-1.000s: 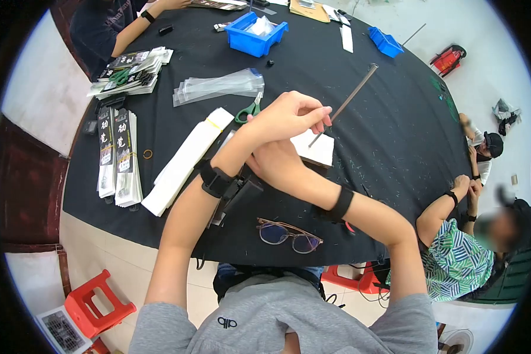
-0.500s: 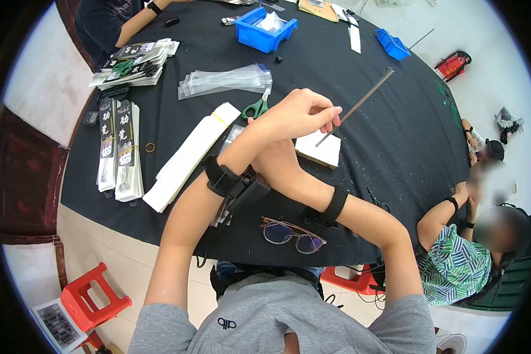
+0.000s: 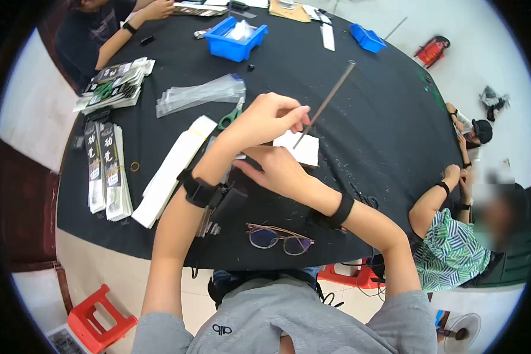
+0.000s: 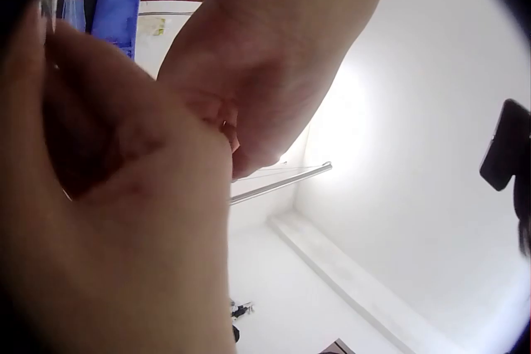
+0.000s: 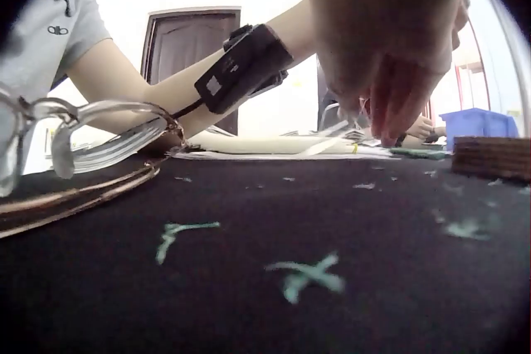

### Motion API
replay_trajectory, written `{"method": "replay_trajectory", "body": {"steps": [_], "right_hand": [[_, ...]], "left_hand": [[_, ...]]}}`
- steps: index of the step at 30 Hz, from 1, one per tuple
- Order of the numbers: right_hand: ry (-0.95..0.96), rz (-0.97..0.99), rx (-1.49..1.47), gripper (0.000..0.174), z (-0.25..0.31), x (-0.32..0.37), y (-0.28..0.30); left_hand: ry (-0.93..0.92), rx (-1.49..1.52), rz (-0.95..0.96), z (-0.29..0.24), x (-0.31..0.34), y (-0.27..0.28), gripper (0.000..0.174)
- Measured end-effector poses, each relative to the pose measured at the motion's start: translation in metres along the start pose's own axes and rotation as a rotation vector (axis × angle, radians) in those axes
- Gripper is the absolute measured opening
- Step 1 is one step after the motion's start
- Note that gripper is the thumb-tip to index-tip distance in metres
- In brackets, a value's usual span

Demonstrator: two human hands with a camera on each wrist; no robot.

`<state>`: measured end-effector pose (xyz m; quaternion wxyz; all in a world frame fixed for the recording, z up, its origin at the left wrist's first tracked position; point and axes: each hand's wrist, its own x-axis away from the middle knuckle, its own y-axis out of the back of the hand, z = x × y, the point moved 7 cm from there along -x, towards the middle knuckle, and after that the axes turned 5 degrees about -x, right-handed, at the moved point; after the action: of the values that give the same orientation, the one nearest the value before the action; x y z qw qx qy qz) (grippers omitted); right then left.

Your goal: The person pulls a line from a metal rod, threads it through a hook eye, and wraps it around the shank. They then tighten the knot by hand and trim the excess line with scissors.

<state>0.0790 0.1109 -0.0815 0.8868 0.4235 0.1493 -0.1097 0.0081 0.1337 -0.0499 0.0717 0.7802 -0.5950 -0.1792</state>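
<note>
The left hand pinches a thin grey metal rod between thumb and fingertips. The rod slants up and away, its lower tip over a flat white block on the black counter. The right hand lies beneath the left wrist, beside the block; I cannot tell its grip. Brown-framed glasses lie near the counter's edge.

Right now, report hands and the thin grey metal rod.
Left hand pinches thin grey metal rod, tip at white rectangular block. Right hand under crossed left forearm, fingers loose.
</note>
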Motion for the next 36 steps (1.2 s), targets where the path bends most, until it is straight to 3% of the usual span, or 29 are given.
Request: {"method": "replay_trajectory", "body": {"steps": [3, 6, 8, 10, 12, 13, 15, 18, 23, 33, 36], "right_hand": [[0.057, 0.11, 0.07, 0.055, 0.012, 0.017, 0.026], [0.186, -0.055, 0.236, 0.052, 0.027, 0.038, 0.07], [0.164, -0.179, 0.291, 0.054, 0.03, 0.056, 0.108], [-0.049, -0.441, 0.331, 0.031, 0.021, 0.078, 0.153], [-0.465, -0.607, -0.272, 0.021, -0.036, 0.11, 0.176], [-0.463, -0.614, -0.274, 0.021, -0.043, 0.119, 0.18], [-0.729, -0.445, -0.746, 0.022, -0.074, 0.132, 0.156], [-0.722, -0.275, -1.088, 0.028, -0.06, 0.128, 0.128], [-0.825, -0.322, -1.255, 0.028, -0.059, 0.121, 0.129], [-0.368, -0.627, -1.003, 0.024, -0.021, 0.034, 0.208], [-0.3, -0.64, -0.898, 0.025, -0.012, 0.007, 0.22]], "left_hand": [[-0.012, 0.009, 0.02, -0.003, 0.001, -0.001, 0.032], [0.023, -0.019, 0.002, -0.002, 0.001, 0.002, 0.033], [-0.01, -0.021, -0.015, 0.002, -0.001, 0.002, 0.033], [0.0, -0.018, -0.014, -0.001, 0.0, 0.002, 0.033], [0.003, -0.052, -0.021, -0.004, 0.001, 0.002, 0.033], [0.0, -0.057, -0.017, -0.004, 0.002, 0.002, 0.033], [-0.002, -0.056, 0.0, -0.005, 0.001, 0.001, 0.033], [0.002, -0.036, 0.003, -0.004, 0.001, 0.0, 0.033], [-0.023, -0.063, -0.002, -0.003, -0.001, 0.0, 0.033], [-0.02, -0.063, 0.015, -0.006, 0.001, -0.002, 0.034], [-0.01, -0.057, 0.021, -0.009, 0.002, -0.002, 0.033]]}}
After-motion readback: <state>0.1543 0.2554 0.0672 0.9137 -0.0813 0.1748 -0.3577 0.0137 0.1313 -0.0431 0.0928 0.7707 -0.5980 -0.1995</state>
